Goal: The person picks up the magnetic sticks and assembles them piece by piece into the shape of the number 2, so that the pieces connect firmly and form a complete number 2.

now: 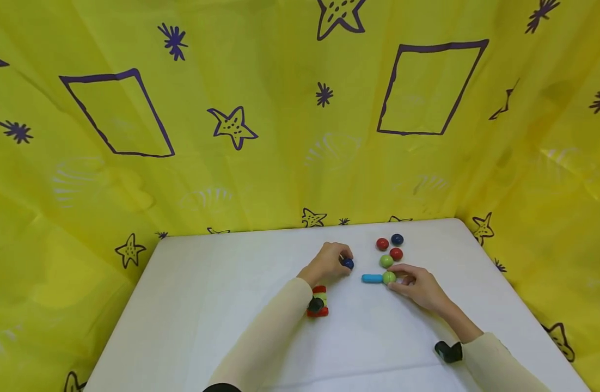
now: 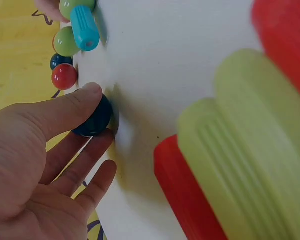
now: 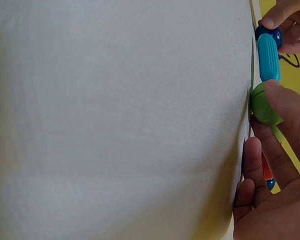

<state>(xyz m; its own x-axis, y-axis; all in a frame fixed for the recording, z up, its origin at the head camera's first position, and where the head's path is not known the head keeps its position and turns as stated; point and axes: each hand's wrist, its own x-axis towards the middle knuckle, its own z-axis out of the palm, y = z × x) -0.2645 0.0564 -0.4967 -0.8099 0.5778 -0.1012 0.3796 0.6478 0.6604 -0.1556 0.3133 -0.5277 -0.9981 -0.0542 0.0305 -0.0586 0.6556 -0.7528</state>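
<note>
My left hand (image 1: pixel 328 260) pinches a glossy dark blue ball (image 2: pixel 96 117) between thumb and fingers, low over the white tabletop. To the right, my right hand (image 1: pixel 422 288) grips a light green ball (image 1: pixel 389 277) with its thumb and fingertips. A ribbed turquoise stick (image 1: pixel 372 278) extends from that ball toward the left hand; the two look joined. The line of a seam shows round the green ball. Close by the left wrist lie red and light green ribbed sticks (image 2: pixel 245 145), side by side and partly covered by the wrist camera in the head view.
Beyond the right hand sit several loose balls: a red ball (image 1: pixel 382 244), another red ball (image 1: pixel 396 253), a dark blue ball (image 1: pixel 397 239) and a light green ball (image 1: pixel 386 261). A yellow patterned curtain (image 1: pixel 270 179) surrounds the white table (image 1: pixel 221 305) at back and sides.
</note>
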